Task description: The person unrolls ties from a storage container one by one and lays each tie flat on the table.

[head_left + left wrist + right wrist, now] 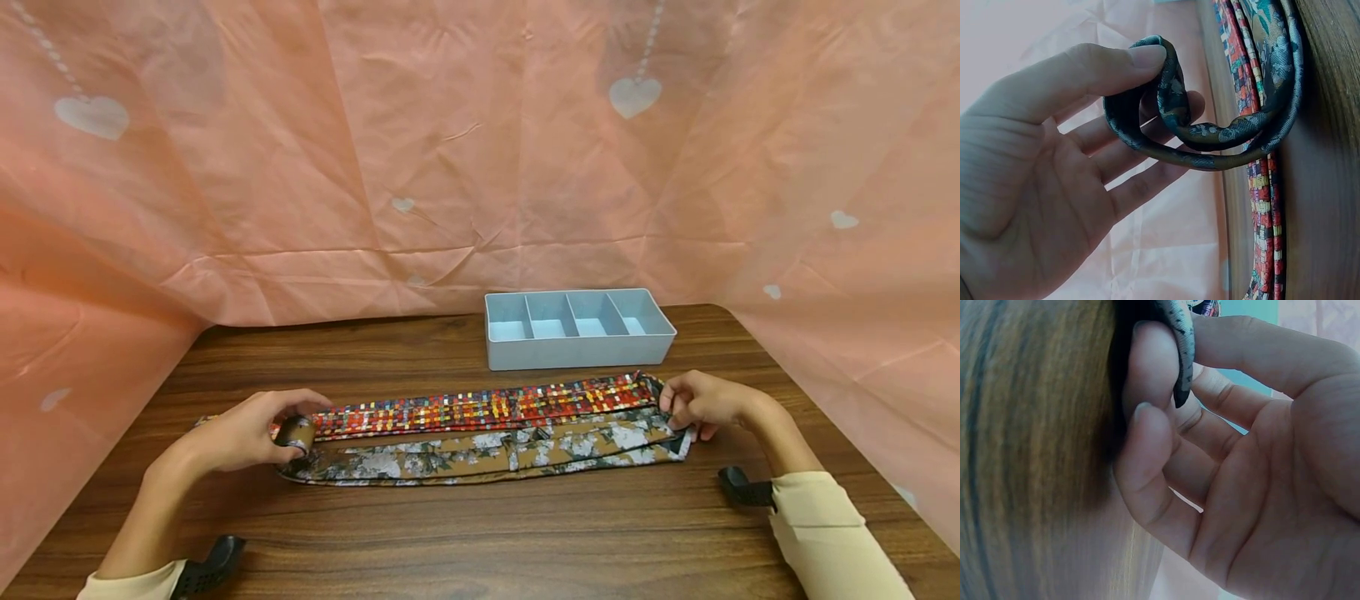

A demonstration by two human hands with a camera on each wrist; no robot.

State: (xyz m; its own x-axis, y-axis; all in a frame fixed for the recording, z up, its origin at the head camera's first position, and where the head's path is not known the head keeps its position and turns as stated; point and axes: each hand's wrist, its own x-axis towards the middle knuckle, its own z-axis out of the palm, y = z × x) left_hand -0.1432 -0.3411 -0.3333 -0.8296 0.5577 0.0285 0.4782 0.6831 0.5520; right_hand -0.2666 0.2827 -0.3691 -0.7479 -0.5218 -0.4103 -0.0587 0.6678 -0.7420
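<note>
A brown necktie with white flowers (450, 460) lies folded lengthwise across the table. My left hand (232, 433) pinches its folded left end between thumb and fingers, and the fold (1210, 134) curls up as a loop off the wood in the left wrist view. At the other end, my right hand (708, 403) pinches the wide tip of this tie, whose edge (1184, 356) shows between thumb and fingers in the right wrist view. Just behind it runs a red multicoloured checked necktie (465, 410), also folded, its left end partly hidden by my left hand.
A pale blue tray with four open compartments (577, 353) stands behind the ties, right of centre. Pink cloth with white hearts (450, 167) hangs round the back and sides of the wooden table (480, 533).
</note>
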